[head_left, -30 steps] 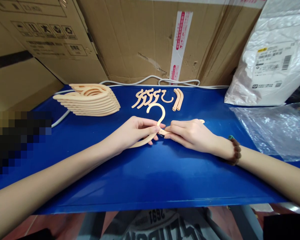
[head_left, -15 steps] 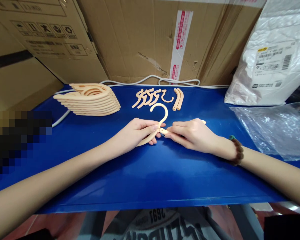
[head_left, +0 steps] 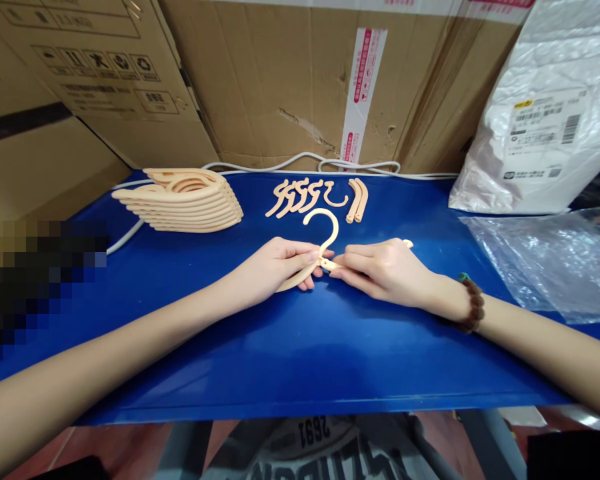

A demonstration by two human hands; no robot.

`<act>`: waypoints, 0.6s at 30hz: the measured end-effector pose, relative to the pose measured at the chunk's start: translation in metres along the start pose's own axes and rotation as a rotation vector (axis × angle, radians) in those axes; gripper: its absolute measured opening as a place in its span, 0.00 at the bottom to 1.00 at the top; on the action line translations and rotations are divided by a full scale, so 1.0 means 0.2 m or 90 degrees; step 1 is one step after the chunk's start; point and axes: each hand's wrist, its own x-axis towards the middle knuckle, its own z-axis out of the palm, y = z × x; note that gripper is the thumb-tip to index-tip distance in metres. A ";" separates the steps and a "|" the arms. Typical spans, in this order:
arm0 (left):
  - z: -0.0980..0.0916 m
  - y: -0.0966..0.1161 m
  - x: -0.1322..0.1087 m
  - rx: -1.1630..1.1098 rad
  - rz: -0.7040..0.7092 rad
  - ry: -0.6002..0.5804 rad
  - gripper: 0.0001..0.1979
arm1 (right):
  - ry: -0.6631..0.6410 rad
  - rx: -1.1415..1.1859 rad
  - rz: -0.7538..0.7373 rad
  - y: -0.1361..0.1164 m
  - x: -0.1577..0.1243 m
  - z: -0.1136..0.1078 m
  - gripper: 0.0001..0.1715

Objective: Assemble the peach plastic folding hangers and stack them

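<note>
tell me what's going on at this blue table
A person holds one peach plastic hanger at the blue table, hook pointing away. The left hand pinches one arm of it, the right hand the other, fingertips close together just under the hook. Behind lie a stack of matching peach hangers, a row of loose peach hooks and two curved peach bars.

Bright even light, soft shadows, sheen on the blue table — edges bowed, pixelated patch left.
</note>
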 end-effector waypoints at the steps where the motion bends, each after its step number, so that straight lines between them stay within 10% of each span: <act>1: 0.00 0.00 0.00 0.000 0.001 -0.002 0.16 | 0.000 0.002 -0.002 0.00 0.00 0.00 0.22; 11: 0.01 -0.03 0.02 0.064 0.050 -0.024 0.15 | 0.013 -0.008 -0.011 -0.01 0.01 0.00 0.22; 18: 0.07 -0.01 -0.09 0.650 0.233 0.099 0.18 | 0.013 0.010 -0.053 -0.01 0.00 0.00 0.18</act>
